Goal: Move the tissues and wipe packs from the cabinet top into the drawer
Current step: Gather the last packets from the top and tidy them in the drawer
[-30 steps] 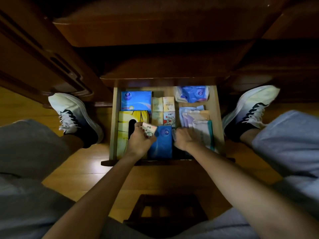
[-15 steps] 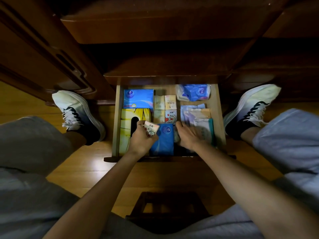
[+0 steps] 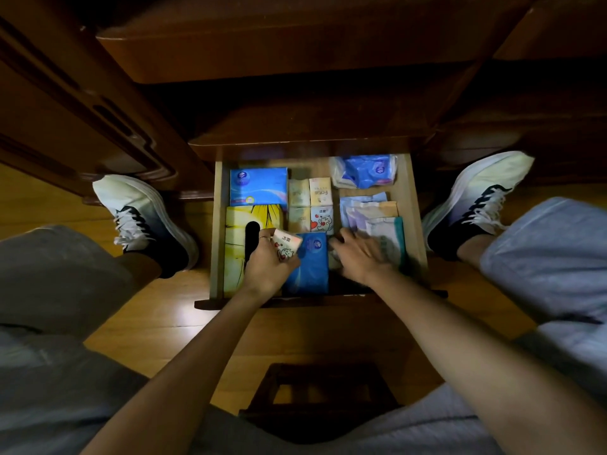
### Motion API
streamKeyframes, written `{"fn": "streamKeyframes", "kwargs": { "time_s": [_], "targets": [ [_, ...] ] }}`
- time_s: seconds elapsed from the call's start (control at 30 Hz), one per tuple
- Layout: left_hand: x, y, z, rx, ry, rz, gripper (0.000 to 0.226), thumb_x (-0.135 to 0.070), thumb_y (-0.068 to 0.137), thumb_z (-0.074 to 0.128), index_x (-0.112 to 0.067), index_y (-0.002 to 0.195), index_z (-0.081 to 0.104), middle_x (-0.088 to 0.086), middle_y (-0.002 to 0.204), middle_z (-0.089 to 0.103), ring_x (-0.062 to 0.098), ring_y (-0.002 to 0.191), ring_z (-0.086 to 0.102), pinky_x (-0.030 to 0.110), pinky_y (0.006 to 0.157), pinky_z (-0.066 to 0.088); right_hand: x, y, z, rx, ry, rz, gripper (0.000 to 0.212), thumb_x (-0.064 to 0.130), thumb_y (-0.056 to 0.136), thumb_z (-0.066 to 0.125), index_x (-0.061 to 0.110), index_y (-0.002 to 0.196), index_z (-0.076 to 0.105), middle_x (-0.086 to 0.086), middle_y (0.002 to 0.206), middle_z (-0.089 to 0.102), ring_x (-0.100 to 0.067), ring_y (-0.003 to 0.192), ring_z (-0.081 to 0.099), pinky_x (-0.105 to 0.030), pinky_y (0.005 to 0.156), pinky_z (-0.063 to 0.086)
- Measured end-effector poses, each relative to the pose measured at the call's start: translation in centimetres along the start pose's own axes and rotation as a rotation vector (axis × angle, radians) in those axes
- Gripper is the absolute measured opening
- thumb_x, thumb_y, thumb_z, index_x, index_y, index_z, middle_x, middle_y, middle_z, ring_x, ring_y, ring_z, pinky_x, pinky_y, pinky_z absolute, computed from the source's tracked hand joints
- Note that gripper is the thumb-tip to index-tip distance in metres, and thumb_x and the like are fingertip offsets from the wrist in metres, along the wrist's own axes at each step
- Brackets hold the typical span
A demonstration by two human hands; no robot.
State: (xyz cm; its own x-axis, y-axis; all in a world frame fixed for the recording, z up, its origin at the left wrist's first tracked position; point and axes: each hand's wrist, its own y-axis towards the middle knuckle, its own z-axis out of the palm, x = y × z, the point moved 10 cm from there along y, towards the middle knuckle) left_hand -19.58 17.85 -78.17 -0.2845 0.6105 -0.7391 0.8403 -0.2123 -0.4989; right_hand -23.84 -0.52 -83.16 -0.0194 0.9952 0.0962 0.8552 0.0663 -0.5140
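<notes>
Wooden floor, open drawer (image 3: 414, 205) (packed): left hand (image 3: 267, 267) grips tissue pack (image 3: 286, 246); right hand (image 3: 359, 257) splayed.

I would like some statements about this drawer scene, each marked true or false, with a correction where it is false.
1. The left hand holds a small white tissue packet with a cartoon print. True.
2. The light wooden drawer is pushed shut. False: it is pulled out and open, with packs inside.
3. The right hand rests among the pale flat wipe packs on the drawer's right side. True.
4. The yellow tissue box with a dark oval slot lies along the drawer's right wall. False: it lies along the left wall.
5. The square blue tissue pack lies nearer the person than the yellow box. False: it lies behind it, toward the cabinet.
</notes>
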Motion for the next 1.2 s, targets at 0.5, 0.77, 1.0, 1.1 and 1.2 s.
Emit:
{"fn": "streamKeyframes", "kwargs": {
  "time_s": [0.5, 0.77, 1.0, 1.1, 1.2],
  "targets": [
    [-1.7, -0.6, 1.0, 0.047, -0.033, 0.048, 0.062, -0.02, 0.08, 0.083, -0.016, 0.129, 0.045, -0.01, 0.1, 0.066, 0.006, 0.094, 0.066, 0.03, 0.079, 0.06, -0.4, -0.1, -2.9, -0.219, 0.028, 0.034, 0.04, 0.025, 0.092, 0.065, 0.016, 0.13, 0.053, -0.009, 0.128, 0.062, -0.026, 0.113, 0.061, -0.039, 0.088, 0.054],
    [-3.7, -0.8, 4.3, 0.223, -0.017, 0.123, 0.051, -0.007, 0.075, 0.083, -0.032, 0.109, 0.055, -0.015, 0.094, 0.069, 0.001, 0.086, 0.068, 0.014, 0.07, 0.055, -3.6, -2.7, -5.5, -0.166, 0.865, 0.114, 0.027, 0.035, 0.092, 0.067, 0.029, 0.118, 0.064, 0.008, 0.114, 0.067, -0.004, 0.097, 0.062, -0.019, 0.075, 0.048],
    [-4.2, -1.3, 5.5, 0.241, 0.02, 0.163, 0.05, -0.012, 0.083, 0.078, -0.027, 0.122, 0.051, -0.023, 0.094, 0.062, 0.007, 0.105, 0.063, 0.016, 0.083, 0.047, -2.2, -2.2, -5.4, -0.032, 0.838, 0.061, 0.042, 0.018, 0.089, 0.071, 0.026, 0.12, 0.043, -0.001, 0.119, 0.058, -0.013, 0.101, 0.062, -0.026, 0.076, 0.052],
    [-3.7, -0.8, 2.9, 0.088, 0.079, 0.161, 0.032, -0.018, 0.089, 0.073, -0.019, 0.119, 0.06, -0.01, 0.101, 0.061, 0.015, 0.105, 0.061, 0.024, 0.083, 0.047, -3.4, -1.9, -3.4, 0.027, 0.651, 0.145, 0.023, 0.021, 0.093, 0.067, 0.024, 0.106, 0.047, 0.001, 0.107, 0.058, -0.014, 0.096, 0.061, -0.032, 0.078, 0.053],
    [-2.6, -0.5, 1.8, 0.068, 0.1, 0.113, 0.034, -0.022, 0.093, 0.069, -0.013, 0.124, 0.06, 0.0, 0.11, 0.062, 0.018, 0.104, 0.062, 0.033, 0.085, 0.055, -3.0, -1.6, -0.8, 0.13, 0.538, 0.164, 0.013, 0.019, 0.094, 0.064, 0.023, 0.098, 0.052, 0.001, 0.104, 0.059, -0.017, 0.098, 0.061, -0.032, 0.079, 0.049]
  ]
}}
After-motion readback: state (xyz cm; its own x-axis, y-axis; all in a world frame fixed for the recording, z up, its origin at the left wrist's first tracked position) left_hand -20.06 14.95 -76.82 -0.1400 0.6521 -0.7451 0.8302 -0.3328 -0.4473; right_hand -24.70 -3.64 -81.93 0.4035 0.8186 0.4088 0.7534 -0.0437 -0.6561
